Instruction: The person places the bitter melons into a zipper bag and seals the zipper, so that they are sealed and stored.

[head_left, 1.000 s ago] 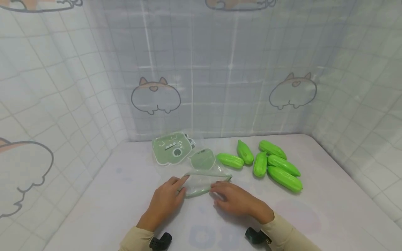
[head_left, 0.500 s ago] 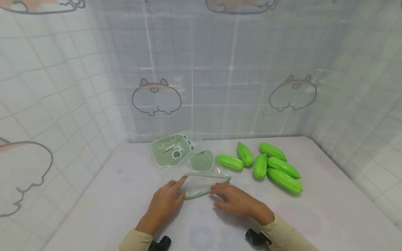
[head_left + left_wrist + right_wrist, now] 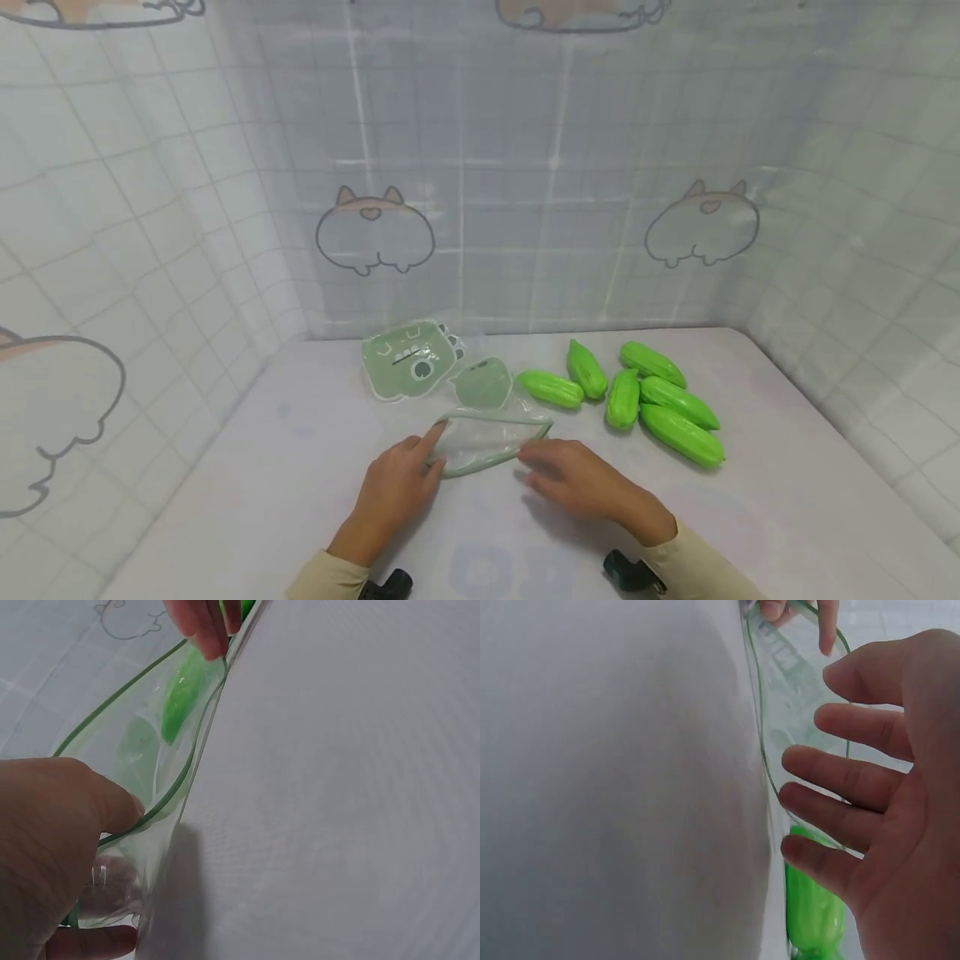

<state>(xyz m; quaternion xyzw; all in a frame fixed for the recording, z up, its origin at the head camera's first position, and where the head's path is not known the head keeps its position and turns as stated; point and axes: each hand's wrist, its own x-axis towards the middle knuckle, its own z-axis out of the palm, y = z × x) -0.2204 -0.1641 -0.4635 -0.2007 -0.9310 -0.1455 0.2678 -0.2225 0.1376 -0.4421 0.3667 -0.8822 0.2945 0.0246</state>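
Note:
A clear plastic bag with a green-edged mouth and a green cartoon face print lies flat, its mouth spread apart toward the person. My left hand grips the mouth's left corner; in the left wrist view the thumb crosses the green rim and a finger shows below it. At the right part of the near rim is my right hand, its fingertips right beside the edge. The right wrist view shows that hand's fingers spread and relaxed, holding nothing.
Several bright green cucumber-shaped vegetables lie right of the bag, the nearest one close to its right side. White tiled-pattern sheets with cartoon drawings enclose the white table at the back and sides.
My right hand has shifted slightly right, off the rim of the bag. The left hand keeps its hold on the corner, and the vegetables stay where they were.

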